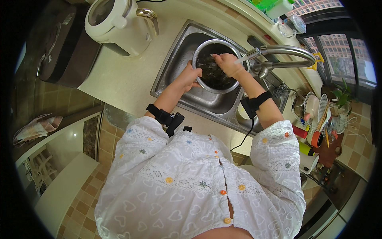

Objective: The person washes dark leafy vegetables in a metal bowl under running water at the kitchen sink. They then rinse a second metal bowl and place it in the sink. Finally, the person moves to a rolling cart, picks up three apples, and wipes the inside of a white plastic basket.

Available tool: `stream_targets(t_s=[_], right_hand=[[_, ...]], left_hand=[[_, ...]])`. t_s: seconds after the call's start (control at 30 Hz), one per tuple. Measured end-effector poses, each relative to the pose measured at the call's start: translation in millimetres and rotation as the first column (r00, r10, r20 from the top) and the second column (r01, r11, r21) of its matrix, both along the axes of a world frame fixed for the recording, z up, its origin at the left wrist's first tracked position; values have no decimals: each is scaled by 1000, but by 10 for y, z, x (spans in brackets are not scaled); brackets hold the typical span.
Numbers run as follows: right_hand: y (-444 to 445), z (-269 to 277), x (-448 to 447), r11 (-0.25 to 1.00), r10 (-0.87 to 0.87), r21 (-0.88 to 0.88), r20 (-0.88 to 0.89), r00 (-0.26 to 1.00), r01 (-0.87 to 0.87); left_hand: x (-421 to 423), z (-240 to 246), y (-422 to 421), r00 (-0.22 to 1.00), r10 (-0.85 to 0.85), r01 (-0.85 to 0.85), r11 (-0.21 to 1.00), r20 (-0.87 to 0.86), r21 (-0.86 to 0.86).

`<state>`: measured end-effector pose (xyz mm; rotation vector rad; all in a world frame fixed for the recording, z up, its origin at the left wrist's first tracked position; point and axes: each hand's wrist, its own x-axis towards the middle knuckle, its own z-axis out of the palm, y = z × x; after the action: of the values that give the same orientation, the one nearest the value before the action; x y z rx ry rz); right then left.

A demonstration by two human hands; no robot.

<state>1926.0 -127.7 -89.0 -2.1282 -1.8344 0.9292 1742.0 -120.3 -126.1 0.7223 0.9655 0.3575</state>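
Over the left basin of a stainless steel sink [186,50] is a round metal bowl [211,89] with dark contents in water. My left hand [189,76] grips the bowl's rim at its near left side, thumb on top and fingers beneath. Inside the bowl's opening, my right hand [228,64] is bent over the dark contents, its thumb and forefinger close together at a small pale bit; whether it holds this I cannot tell. Water runs from the metal faucet [286,49] onto my right hand. What the dark contents are is unclear.
A white electric kettle [119,30] stands on the counter at the upper left, beside a dark appliance [70,50]. A pale round container [244,110] sits in the smaller right basin. Farther right are a dish rack [310,104], chopsticks [323,116] and a potted plant [343,94].
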Motion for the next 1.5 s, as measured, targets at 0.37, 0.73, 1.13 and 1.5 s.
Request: stream_targets(t_s=[0.37, 0.73, 1.13, 1.5], right_hand=[[-139, -88, 298, 962, 149, 233, -24, 988, -140], [-416, -620, -92, 976, -214, -8, -168, 962, 216], [-187, -69, 246, 988, -153, -22, -303, 940, 154], [-392, -351, 59, 965, 194, 114, 295, 936, -236]], left_hand=[[28, 61, 8, 995, 21, -20, 1000, 100, -16], [171, 80, -153, 999, 23, -23, 1000, 29, -2], [165, 19, -65, 999, 12, -12, 1000, 51, -7], [139, 61, -130, 997, -59, 59, 998, 54, 7]])
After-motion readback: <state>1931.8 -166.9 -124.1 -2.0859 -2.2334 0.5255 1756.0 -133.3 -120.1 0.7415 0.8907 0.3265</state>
